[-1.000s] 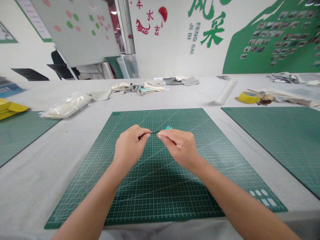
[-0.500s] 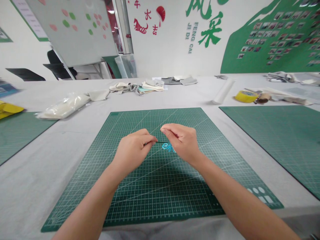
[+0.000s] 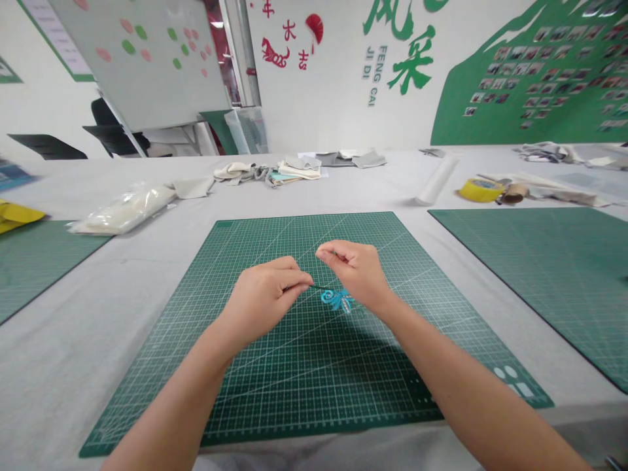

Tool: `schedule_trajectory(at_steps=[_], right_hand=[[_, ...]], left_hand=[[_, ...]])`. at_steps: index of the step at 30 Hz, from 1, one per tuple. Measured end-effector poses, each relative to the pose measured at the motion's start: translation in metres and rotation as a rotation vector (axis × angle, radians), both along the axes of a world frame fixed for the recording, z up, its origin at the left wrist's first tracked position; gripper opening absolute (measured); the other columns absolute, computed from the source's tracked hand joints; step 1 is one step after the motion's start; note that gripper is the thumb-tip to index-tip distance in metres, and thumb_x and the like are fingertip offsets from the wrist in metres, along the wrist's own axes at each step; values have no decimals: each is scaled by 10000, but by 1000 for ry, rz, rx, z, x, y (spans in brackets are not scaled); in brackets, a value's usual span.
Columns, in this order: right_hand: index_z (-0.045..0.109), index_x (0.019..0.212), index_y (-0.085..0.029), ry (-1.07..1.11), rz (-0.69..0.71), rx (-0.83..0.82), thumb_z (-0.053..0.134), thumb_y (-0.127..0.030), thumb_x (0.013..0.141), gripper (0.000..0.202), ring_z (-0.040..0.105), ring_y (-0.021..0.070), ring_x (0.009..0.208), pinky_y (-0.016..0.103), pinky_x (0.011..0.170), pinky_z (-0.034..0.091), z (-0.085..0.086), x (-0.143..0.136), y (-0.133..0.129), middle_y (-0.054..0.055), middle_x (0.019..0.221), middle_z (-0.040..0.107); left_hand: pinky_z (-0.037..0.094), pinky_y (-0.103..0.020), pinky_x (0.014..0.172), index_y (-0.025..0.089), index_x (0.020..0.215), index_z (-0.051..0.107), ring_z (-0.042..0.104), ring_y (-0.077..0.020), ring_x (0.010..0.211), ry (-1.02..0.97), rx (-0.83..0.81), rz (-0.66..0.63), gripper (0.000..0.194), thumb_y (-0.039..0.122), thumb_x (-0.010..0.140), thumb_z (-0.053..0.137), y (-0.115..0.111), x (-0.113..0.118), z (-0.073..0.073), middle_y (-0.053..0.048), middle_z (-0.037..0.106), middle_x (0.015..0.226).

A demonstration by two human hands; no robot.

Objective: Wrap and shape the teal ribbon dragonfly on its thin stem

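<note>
Left hand [image 3: 265, 302] fingers pinch thin dark wire [image 3: 318, 287]; right hand [image 3: 356, 271] fingers pinched, contents unclear

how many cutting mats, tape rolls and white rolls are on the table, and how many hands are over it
green cutting mats: 3, one in the middle, one at the left, one at the right
yellow tape roll: 1
white roll: 1
hands: 2, left hand and right hand
total: 7

tape roll [image 3: 480, 190] behind right mat [image 3: 540, 268]
</note>
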State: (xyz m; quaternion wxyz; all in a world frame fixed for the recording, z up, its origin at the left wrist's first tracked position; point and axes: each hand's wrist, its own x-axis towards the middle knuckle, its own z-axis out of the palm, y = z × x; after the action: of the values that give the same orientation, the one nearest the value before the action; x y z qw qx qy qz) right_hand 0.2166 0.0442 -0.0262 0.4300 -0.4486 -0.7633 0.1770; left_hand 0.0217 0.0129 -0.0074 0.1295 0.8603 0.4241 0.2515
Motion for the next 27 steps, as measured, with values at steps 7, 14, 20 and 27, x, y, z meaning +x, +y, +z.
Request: schedule_trajectory(at_steps=[7,14,20,27], right_hand=[[697,735,-199,105,88,-219,602,-300,838,173,509,118,603,270,604,367,-3,5,12,-20,643,622],[700,706,-200,238,149,-345,632,-300,792,148,552,139,676,295,679,415,-9,8,21,2,691,656],[707,717,-201,335,127,-353,658,-290,769,114,583,147,717,306,725,441,-10,7,22,8,722,682],[707,696,-197,364,151,-407,666,-288,745,112,568,138,688,298,698,433,-10,4,21,1,694,669]], left_hand=[[448,-266,692,252,926,732,612,-140,778,-32,-28,-53,220,204,912,518,1,-3,5,-9,665,857],[446,-270,692,241,906,726,611,-141,774,-75,-25,-64,207,200,911,523,1,-5,6,-13,659,849],[436,-267,690,241,901,724,606,-132,770,-76,-25,-46,197,202,912,531,2,-6,5,-6,653,850],[436,-269,692,233,891,720,598,-138,765,-139,-60,-74,190,201,907,533,1,-5,8,-14,651,839]])
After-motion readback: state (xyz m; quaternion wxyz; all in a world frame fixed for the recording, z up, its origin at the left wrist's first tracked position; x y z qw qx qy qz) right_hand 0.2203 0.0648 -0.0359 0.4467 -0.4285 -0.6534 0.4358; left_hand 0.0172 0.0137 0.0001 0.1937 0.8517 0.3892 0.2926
